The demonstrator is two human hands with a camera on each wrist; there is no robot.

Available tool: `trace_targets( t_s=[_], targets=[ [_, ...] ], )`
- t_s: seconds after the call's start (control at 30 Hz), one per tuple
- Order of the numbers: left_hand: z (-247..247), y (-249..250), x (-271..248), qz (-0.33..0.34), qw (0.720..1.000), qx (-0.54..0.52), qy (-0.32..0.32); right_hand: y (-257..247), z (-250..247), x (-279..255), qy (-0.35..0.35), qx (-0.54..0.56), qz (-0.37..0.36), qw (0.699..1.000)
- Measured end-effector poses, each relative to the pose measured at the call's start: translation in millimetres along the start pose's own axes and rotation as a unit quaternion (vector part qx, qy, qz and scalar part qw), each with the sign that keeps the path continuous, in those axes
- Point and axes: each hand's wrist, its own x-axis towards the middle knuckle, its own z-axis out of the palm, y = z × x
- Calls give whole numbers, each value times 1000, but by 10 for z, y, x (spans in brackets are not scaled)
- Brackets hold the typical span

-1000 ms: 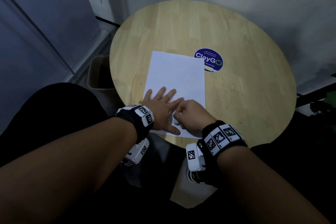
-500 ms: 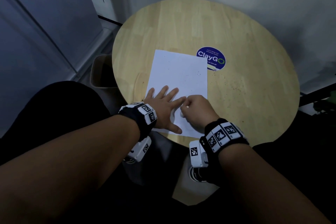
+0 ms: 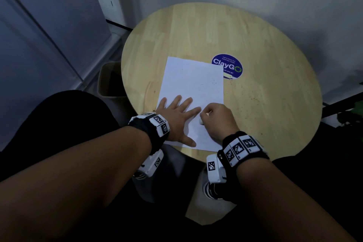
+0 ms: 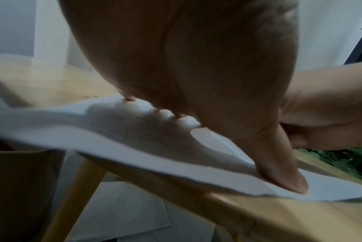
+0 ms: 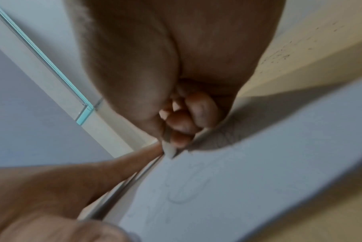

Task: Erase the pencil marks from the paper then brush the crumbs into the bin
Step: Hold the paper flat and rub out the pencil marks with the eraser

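Presently: paper (image 3: 193,92) on worktop (image 3: 255,49), near edge overhanging; left hand (image 3: 176,117) spread flat, pinning it; right hand (image 3: 218,119) pinching eraser (image 5: 169,149). Risk: hard rubbing could crease or tear the sheet.

Eraser (image 5: 169,149) in right hand (image 5: 175,65), on paper (image 5: 258,180)

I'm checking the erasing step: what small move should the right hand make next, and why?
Probably another short rub toward the near edge. The right hand pinches the small white eraser against the white paper sheet, faint pencil loops remain just ahead, and the left hand presses the sheet flat on the round wooden table.
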Motion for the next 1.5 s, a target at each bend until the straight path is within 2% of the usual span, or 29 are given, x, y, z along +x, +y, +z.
trace_targets(
  t_s=[0.03, 0.13, 0.17, 0.2, 0.27, 0.3, 0.33, 0.43, 0.47, 0.5, 0.6, 0.63, 0.67, 0.77, 0.8, 0.9, 0.93, 1.07, 1.1, 1.2, 1.23, 1.33, 1.37, 1.47, 1.5],
  targets=[
    [4, -7, -3, 1, 1000, -2, 1, 4, 6, 7, -4, -5, -5, 1000],
    [47, -25, -9, 3, 1000, -4, 6, -48, 2, -61, -148, -12, -7, 989],
    [47, -23, -8, 2, 1000, -3, 7, -44, -3, -81, -163, -9, -8, 987],
    [38, -17, -4, 2, 1000, -2, 6, -24, 0, -67, -141, 1, -5, 990],
    [15, -2, 7, 1, 1000, 0, 5, 12, 0, -17, -32, 13, 6, 999],
    [9, 0, 7, 0, 1000, 1, 5, 18, -5, -7, 1, 13, 6, 1000],
    [13, -5, 3, 0, 1000, 0, 3, 19, -2, -7, -6, 7, 2, 1000],
    [46, -18, -4, 2, 1000, -4, 8, -48, -4, -98, -158, -11, -6, 987],
    [43, -18, -2, 3, 1000, -4, 10, -47, -9, -115, -174, -8, -7, 985],
    [31, -15, -1, 3, 1000, -3, 8, -30, -9, -96, -150, -1, -4, 989],
    [11, -6, 8, 0, 1000, 3, 3, 21, 2, -21, 7, 0, 2, 1000],
    [13, -7, 3, -1, 1000, 3, 1, 26, 5, -23, 18, -4, -1, 1000],
    [24, -13, -1, 0, 1000, 1, 0, 21, 13, -40, -1, -7, -3, 1000],
    [46, -20, 0, 3, 1000, 2, 4, -24, -19, -115, -115, -16, -1, 993],
    [33, -16, -4, 3, 1000, 4, 2, -10, -37, -92, -106, -13, 4, 994],
    [3, 3, 5, 2, 1000, 10, -1, 60, -69, -6, 4, 17, 22, 1000],
    [2, 1, 0, 1, 1000, 10, -2, 73, -65, -3, 10, 24, 21, 999],
    [21, -8, 3, -1, 1000, 12, -4, 49, -54, -68, -86, 8, 12, 996],
    [17, -3, 9, 0, 1000, 13, -4, 56, -68, -48, -80, 11, 15, 997],
    [-1, 3, 10, -2, 1000, 15, -9, 87, -84, -11, 2, 2, 14, 1000],
    [0, -2, 8, -3, 1000, 15, -9, 90, -78, -18, -7, -5, 10, 1000],
    [9, -10, 0, -3, 1000, 16, -8, 43, -71, -71, -99, -19, 4, 995],
    [7, -8, 3, -3, 1000, 18, -7, 42, -69, -65, -94, -18, 2, 995],
    [-8, 14, 10, -3, 1000, 19, -4, 76, -40, -56, -7, 4, 0, 1000],
    [-15, 15, 5, -3, 1000, 18, -6, 79, -36, -66, -5, 4, -2, 1000]
  ],
)
